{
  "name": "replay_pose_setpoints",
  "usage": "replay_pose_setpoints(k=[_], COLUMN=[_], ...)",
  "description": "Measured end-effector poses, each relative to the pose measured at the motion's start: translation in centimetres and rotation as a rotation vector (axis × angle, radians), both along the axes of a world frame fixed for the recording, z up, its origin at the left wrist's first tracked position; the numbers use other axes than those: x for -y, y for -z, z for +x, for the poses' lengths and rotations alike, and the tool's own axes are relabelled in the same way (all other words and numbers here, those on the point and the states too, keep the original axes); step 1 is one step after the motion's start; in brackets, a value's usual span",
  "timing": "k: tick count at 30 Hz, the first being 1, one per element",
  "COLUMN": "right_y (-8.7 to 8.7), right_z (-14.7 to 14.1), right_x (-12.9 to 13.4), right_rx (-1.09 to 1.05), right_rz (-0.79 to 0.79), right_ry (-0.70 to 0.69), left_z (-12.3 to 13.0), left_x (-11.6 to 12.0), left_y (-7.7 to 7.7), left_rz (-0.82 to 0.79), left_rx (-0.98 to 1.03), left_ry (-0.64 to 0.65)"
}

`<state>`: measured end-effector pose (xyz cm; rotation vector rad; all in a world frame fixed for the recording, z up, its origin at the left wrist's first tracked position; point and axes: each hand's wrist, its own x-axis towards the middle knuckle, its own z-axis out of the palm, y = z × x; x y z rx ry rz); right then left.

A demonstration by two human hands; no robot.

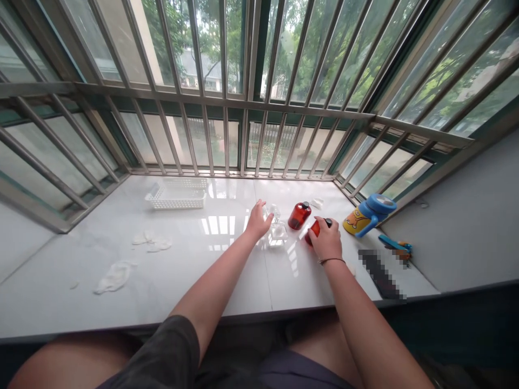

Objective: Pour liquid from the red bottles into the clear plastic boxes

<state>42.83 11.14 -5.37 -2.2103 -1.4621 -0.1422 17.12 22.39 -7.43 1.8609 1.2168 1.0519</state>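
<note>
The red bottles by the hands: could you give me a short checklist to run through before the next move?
1. Right hand on the nearer red bottle: ok, fingers around it.
2. Left hand not touching the clear containers: cannot tell, it is right beside them.
3. Black cap on the other red bottle: ok, in place.
4. That cap screwed tight: cannot tell.
5. Tabletop free of scraps: not ok, crumpled white pieces lie on it.
</note>
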Motion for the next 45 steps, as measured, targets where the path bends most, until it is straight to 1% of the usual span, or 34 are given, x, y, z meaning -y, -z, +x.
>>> replay_pose_setpoints(k=[3,6,9,11,13,16,21,25,29,31,33,36,37,39,41,42,43,45], right_y=[0.0,-0.1,-0.2,-0.1,0.0,0.3,0.5,0.4,0.2,0.1,0.1,-0.2,-0.3,-0.5,-0.6,-0.6,-0.5,-0.3], right_z=[0.5,0.9,1.3,1.5,1.6,1.9,2.0,1.3,-0.7,-1.9,-2.8,-2.7,-2.1,-0.7,0.9,1.6,2.1,2.6], right_x=[-1.4,-3.0,-4.5,-5.3,-5.8,-6.4,-7.5,-8.9,-10.6,-11.4,-12.0,-12.2,-12.1,-11.4,-10.2,-9.4,-8.5,-6.5], right_rx=[0.001,0.0,-0.007,-0.013,-0.019,-0.025,-0.027,-0.023,-0.021,-0.018,-0.014,-0.01,-0.01,-0.011,-0.013,-0.013,-0.013,-0.01], right_rz=[-0.007,-0.014,-0.018,-0.014,-0.007,0.006,0.032,0.029,0.017,0.009,0.001,-0.007,-0.008,-0.003,0.011,0.019,0.027,0.046], right_ry=[0.033,0.063,0.076,0.078,0.071,0.036,-0.021,-0.093,-0.2,-0.29,-0.404,-0.533,-0.547,-0.524,-0.461,-0.426,-0.394,-0.347], left_z=[0.9,1.3,0.5,-0.8,-2.9,-7.1,-15.4,-21.9,-27.3,-29.2,-30.6,-31.2,-31.1,-30.1,-28.2,-26.8,-25.3,-21.5], left_x=[-2.8,-4.4,-4.7,-4.2,-3.3,-1.4,2.6,6.1,9.4,10.7,11.8,13.1,13.4,13.8,13.4,12.8,12.0,9.7], left_y=[-0.5,-0.9,-1.1,-1.2,-1.2,-1.3,-1.7,-2.3,-2.8,-2.9,-3.0,-3.3,-3.5,-4.0,-4.8,-5.3,-5.7,-6.5], left_rz=[-0.03,-0.07,-0.086,-0.086,-0.085,-0.088,-0.116,-0.143,-0.192,-0.206,-0.216,-0.146,-0.094,0.042,0.182,0.244,0.288,0.338], left_rx=[-0.075,-0.133,-0.171,-0.189,-0.203,-0.221,-0.255,-0.292,-0.348,-0.365,-0.351,-0.311,-0.306,-0.285,-0.229,-0.19,-0.158,-0.11], left_ry=[0.064,0.105,0.117,0.108,0.092,0.05,-0.076,-0.204,-0.274,-0.309,-0.341,-0.392,-0.42,-0.472,-0.483,-0.462,-0.423,-0.309])
